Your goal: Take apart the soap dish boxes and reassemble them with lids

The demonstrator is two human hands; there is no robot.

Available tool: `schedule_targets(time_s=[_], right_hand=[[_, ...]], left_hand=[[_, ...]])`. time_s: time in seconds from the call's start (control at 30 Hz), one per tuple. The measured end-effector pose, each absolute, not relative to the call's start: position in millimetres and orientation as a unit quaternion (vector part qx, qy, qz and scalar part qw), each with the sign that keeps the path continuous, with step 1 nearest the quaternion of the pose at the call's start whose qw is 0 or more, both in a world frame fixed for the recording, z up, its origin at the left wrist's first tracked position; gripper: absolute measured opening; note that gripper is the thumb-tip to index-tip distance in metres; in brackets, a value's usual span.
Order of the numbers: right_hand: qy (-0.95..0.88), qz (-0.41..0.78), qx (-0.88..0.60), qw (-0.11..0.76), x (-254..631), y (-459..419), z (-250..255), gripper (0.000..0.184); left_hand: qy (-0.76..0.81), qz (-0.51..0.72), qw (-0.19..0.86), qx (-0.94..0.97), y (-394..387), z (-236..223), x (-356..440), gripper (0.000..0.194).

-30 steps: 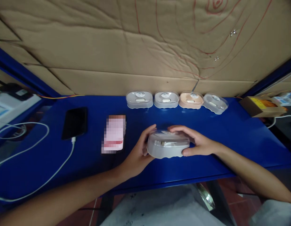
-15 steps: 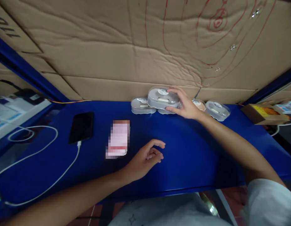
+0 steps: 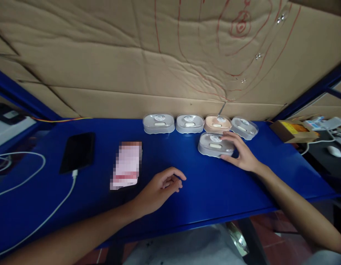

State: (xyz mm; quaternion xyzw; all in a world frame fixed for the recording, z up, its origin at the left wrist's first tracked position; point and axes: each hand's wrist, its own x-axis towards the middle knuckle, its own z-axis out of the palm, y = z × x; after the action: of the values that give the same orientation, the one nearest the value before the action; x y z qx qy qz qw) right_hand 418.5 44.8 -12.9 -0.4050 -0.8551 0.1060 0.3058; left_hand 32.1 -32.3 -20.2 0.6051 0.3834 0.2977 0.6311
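My right hand [image 3: 241, 152] grips the right end of a grey oval plastic case [image 3: 214, 146] with a clear lid, a round white label and a pale bar on top. Thumb and fingers span its front and back, just before a row of similar cases. In that row stand a left grey case [image 3: 158, 125], a second grey case [image 3: 189, 125], a peach case [image 3: 217, 125] and a right grey case [image 3: 244, 129]. My left hand [image 3: 165, 186] holds nothing over the blue tabletop [image 3: 203, 198], its fingers loosely curled and partly apart.
A phone with a pixelated screen [image 3: 127, 162] lies left of my left hand. Farther left is a dark phone [image 3: 78, 151] with a white cable [image 3: 68, 195] plugged in. Cardboard [image 3: 104, 66] backs the table. A small open carton [image 3: 293, 131] sits at the right edge.
My right hand has brought the grey case forward and right, from above the row to in front of the peach case. The second grey case now shows fully. My left hand keeps its pose.
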Motion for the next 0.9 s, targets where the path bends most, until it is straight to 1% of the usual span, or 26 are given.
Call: schedule_targets(time_s=[0.07,0.13,0.23,0.3,0.4,0.57,0.67,0.8,0.9], right_hand=[[-0.871,0.123,-0.376,0.292,397.1,53.0,-17.0,0.070],[-0.890,0.139,-0.349,0.258,373.8,58.9,-17.2,0.072],[-0.913,0.148,-0.325,0.198,354.1,58.4,-10.1,0.069],[-0.915,0.147,-0.330,0.177,361.1,51.2,-3.7,0.067],[-0.890,0.135,-0.395,0.183,402.3,33.0,0.5,0.066],[-0.819,0.067,-0.525,0.220,501.1,5.5,-6.4,0.067],[-0.781,0.042,-0.591,0.197,550.9,-4.8,-9.5,0.062],[-0.732,0.038,-0.649,0.205,601.4,-16.0,-10.7,0.066],[-0.703,0.011,-0.684,0.196,625.4,-16.1,-9.8,0.069]], left_hand=[[0.381,0.297,0.623,0.615,-33.0,-19.5,32.7,0.026],[0.377,0.294,0.612,0.630,-33.9,-18.3,33.3,0.025],[0.372,0.294,0.593,0.651,-35.1,-17.0,34.0,0.022],[0.371,0.296,0.580,0.662,-35.8,-16.8,34.4,0.020],[0.366,0.290,0.559,0.685,-36.2,-17.0,34.7,0.018],[0.360,0.275,0.549,0.702,-35.0,-16.1,34.9,0.018],[0.359,0.285,0.547,0.701,-34.3,-15.7,35.0,0.017],[0.350,0.282,0.545,0.708,-33.9,-16.3,34.5,0.016],[0.340,0.281,0.538,0.719,-33.6,-17.2,34.0,0.016]])
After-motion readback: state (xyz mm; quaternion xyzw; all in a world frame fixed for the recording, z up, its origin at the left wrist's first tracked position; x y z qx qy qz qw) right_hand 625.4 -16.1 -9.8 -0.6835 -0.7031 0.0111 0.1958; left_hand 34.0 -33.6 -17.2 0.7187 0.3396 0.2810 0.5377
